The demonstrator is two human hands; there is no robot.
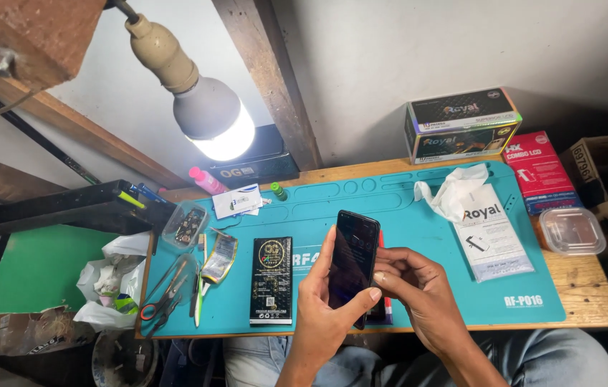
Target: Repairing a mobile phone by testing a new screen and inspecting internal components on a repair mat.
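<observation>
Head view: left hand (pixel 322 304) clasps a black slab smartphone (pixel 352 259) upright above the teal silicone mat (pixel 418 215) on the wooden tabletop (pixel 583 287); right hand (pixel 415 287) fingers (pixel 384 276) pinch its edge. Held only by its edges, the phone could slip and strike the black battery pack (pixel 272 279) below.

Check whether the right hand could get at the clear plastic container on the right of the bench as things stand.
Probably yes. The right hand touches the dark phone that the left hand grips; the clear plastic container lies uncovered to its right, only flat teal mat and a white packet between.
</observation>
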